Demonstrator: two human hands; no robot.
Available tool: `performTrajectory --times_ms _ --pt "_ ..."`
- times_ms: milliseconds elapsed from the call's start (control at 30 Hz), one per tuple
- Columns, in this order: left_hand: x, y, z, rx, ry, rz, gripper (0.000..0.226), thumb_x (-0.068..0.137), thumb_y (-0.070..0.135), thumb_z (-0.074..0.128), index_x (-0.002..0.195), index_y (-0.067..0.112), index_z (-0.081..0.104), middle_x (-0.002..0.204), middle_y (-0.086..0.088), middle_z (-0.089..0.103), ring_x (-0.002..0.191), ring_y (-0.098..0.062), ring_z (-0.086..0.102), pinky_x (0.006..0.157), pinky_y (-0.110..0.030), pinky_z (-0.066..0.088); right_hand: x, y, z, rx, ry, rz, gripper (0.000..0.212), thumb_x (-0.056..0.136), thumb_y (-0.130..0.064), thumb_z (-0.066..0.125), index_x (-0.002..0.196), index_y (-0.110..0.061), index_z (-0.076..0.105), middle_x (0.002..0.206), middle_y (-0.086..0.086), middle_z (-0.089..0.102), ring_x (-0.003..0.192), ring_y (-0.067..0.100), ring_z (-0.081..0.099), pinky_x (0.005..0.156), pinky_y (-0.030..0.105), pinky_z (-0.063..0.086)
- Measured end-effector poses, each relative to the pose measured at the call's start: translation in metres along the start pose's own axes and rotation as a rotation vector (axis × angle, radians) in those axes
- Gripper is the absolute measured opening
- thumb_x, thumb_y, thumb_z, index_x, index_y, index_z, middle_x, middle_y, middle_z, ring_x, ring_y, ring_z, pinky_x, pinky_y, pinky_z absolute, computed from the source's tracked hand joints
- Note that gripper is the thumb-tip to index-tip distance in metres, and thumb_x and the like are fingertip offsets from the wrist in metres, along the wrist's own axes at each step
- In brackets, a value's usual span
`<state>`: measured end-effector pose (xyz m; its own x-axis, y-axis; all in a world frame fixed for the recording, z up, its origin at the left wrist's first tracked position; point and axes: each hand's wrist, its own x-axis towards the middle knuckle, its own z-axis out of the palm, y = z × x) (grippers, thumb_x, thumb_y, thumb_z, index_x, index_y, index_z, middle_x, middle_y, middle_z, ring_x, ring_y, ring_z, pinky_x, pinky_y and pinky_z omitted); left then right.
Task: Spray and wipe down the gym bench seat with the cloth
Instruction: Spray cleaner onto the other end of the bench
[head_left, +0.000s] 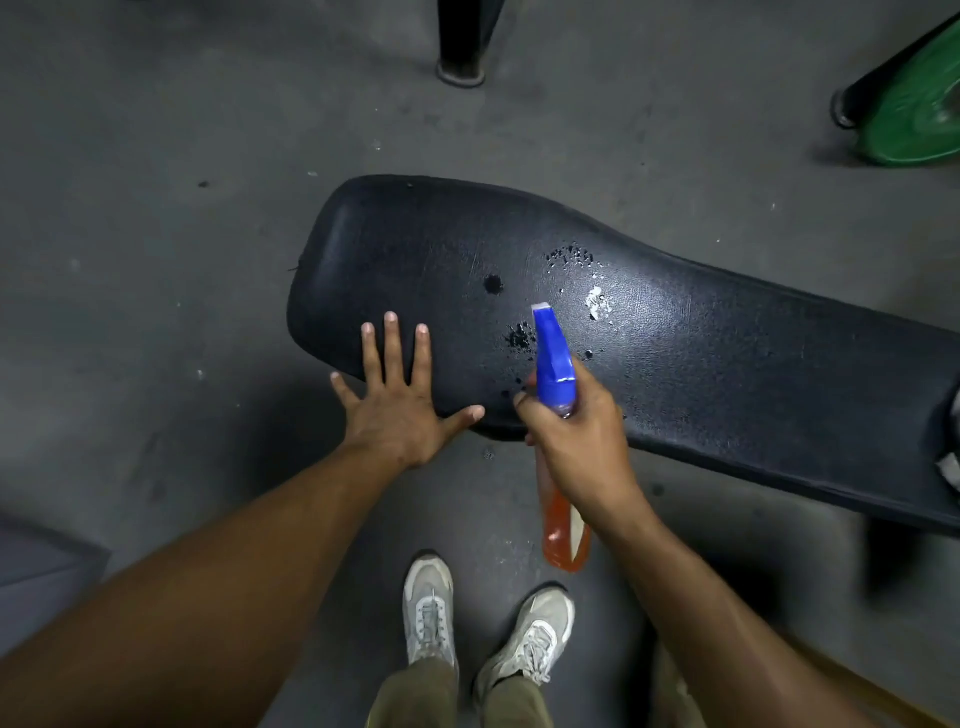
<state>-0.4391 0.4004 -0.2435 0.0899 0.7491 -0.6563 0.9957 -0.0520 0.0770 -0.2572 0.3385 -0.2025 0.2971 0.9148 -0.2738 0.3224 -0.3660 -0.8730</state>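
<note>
Here, one spray bottle, one bench seat

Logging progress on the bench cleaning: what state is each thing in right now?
Bench seat: wet in patches with spray droplets, one white worn spot, not yet wiped.
Spray bottle: held tilted, blue nozzle aimed at the seat, orange liquid inside.
Left hand: flat on the seat, fingers spread.
Right hand: grips the bottle neck.
Green weight plate: on the floor, untouched.

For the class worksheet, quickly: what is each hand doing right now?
Left hand: open, fingers spread flat on the bench seat.
Right hand: holding the spray bottle.
</note>
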Motion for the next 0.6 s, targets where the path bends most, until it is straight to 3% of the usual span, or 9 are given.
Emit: performTrajectory --times_ms 333,600 --pt "0.0 -0.002 0.002 -0.023 0.02 0.028 0.119 0.075 0.097 0.024 0.149 0.027 -0.039 0.144 -0.003 -0.062 0.137 -0.03 -0.052 0.115 -0.077 -0.001 0.007 0.006 -0.013 0.033 0.163 0.104 0.032 0.072 -0.04 0.065 0.093 -0.017 0.058 0.078 0.02 0.062 0.074 0.047 0.063 0.074 0.06 0.056" --pt "0.002 -0.003 0.008 -0.063 0.075 0.025 0.12 0.076 0.094 0.031 0.153 0.027 -0.032 0.15 -0.003 -0.056 0.139 -0.028 -0.05 0.114 -0.077 -0.001 0.022 -0.031 0.029 -0.045 0.025 0.011 0.024 0.069 -0.036 0.062 0.088 -0.021 0.059 0.07 0.013 0.062 0.069 0.042 0.063 0.069 0.055 0.056"
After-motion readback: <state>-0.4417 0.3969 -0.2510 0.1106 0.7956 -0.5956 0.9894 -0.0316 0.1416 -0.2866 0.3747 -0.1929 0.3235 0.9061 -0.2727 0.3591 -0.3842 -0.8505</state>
